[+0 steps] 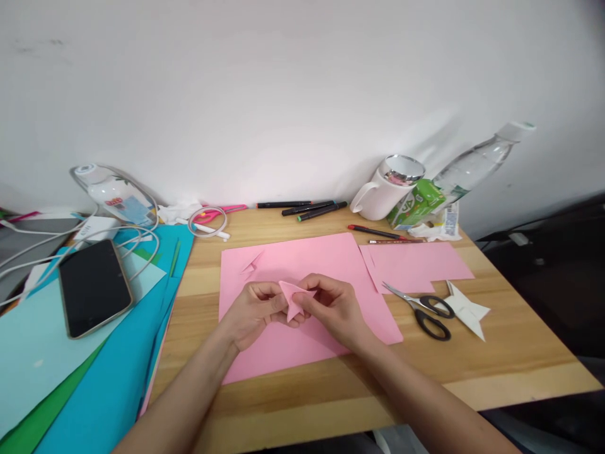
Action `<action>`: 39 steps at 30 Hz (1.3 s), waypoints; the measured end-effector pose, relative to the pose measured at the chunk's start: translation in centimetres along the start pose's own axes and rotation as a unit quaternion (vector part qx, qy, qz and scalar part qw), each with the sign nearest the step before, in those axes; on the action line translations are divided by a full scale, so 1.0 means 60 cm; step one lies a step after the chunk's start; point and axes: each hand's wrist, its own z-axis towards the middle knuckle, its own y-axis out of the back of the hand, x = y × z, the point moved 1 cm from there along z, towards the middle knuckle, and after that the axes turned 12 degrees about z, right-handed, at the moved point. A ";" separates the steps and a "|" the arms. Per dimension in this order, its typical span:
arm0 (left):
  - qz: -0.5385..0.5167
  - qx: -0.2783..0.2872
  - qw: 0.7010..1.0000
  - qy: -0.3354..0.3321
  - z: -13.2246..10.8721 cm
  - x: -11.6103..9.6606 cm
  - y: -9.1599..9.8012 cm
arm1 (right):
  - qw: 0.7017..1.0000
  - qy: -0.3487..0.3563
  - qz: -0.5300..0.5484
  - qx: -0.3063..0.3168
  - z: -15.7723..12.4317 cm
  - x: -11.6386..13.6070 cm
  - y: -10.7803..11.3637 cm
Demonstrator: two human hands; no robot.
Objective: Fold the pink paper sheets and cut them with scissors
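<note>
Pink paper, a small folded piece [293,297], is pinched between both hands just above the large pink sheet [302,353] lying on the wooden table [496,359]. The left hand [253,312] is closed on the piece's left side with thumb and fingertips, and the right hand [333,309] is closed on its right side, so that a pointed flap is held up between them. A fold appears to be under way, with a crease being shaped at the tip; the next move would seem to call for the edges to be lined up and the crease pressed flat with steady fingertip pressure. Scissors [423,309] lie apart to the right, beside a white folded shape [467,310] and a second pink offcut [418,265]. A phone [93,287] rests on blue sheets [108,391] at the left.
</note>
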 end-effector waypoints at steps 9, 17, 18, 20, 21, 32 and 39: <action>0.052 -0.030 0.997 -0.040 0.003 -0.002 -0.004 | 1.000 0.010 -0.016 0.006 -0.006 -0.006 0.001; 0.183 -0.088 0.965 -0.163 -0.005 -0.010 -0.009 | 0.998 0.045 -0.046 -0.013 -0.002 -0.004 0.004; 0.192 -0.090 0.962 -0.173 -0.007 -0.011 -0.010 | 0.997 0.052 -0.050 -0.013 -0.003 -0.004 0.004; 0.195 -0.088 0.958 -0.189 -0.008 -0.012 -0.012 | 0.997 0.060 -0.052 -0.010 -0.003 -0.003 0.003; 0.192 -0.086 0.958 -0.193 -0.008 -0.012 -0.012 | 0.997 0.059 -0.048 -0.007 -0.003 -0.003 0.002; 0.014 -0.008 1.000 0.016 -0.001 0.001 -0.016 | 0.993 0.031 -0.056 -0.100 -0.001 -0.009 0.006; -0.071 0.033 0.994 0.070 -0.003 0.002 -0.013 | 0.987 0.060 -0.098 -0.112 -0.001 -0.006 0.008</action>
